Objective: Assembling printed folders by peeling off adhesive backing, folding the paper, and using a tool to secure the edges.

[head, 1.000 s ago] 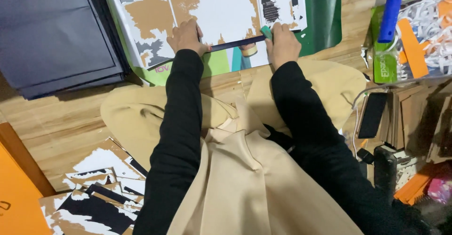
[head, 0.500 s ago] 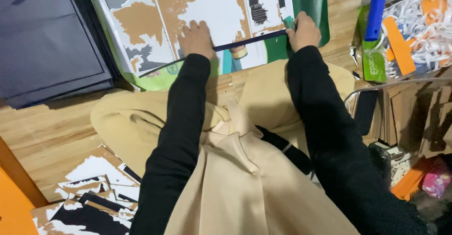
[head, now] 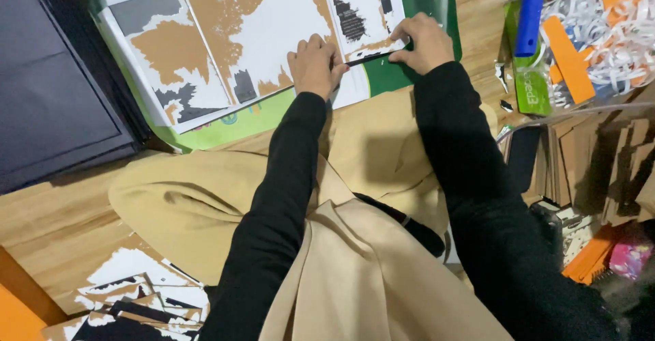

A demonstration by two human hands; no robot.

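Floor: pale wooden plank floor (head: 61, 225), on which the person sits cross-legged in tan trousers (head: 205, 197) and black sleeves.
Dark panel: a large flat black board (head: 54, 88) lies at the far left, beside the work.
Mat: a green cutting mat (head: 423, 0) lies under the sheet, showing at its right and lower edges.
Sheet: a wide brown cardboard sheet with a torn, half-peeled white paper facing (head: 252, 40) lies flat on the mat in front of the knees. It looks light and fairly stiff, yet the facing seems thin and likely to tear; holding it flat near the working edge seems the safest grip.
Scrap pile: torn black, white and brown paper pieces (head: 136, 300) lie at the lower left, well apart from the sheet.
Clutter: orange strips and white paper shreds (head: 600, 40) with a blue handle (head: 531, 13) sit at the upper right.
Left hand (head: 315, 64): fingers curled, pressing down on the sheet and on the near end of the strip.
Right hand (head: 426, 40): fingers closed in a pinch on the far end of the strip.
Strip: a thin, narrow black straight strip (head: 368, 58) spans between both hands along the sheet's lower right edge; it looks rigid and light, though its material cannot be told.
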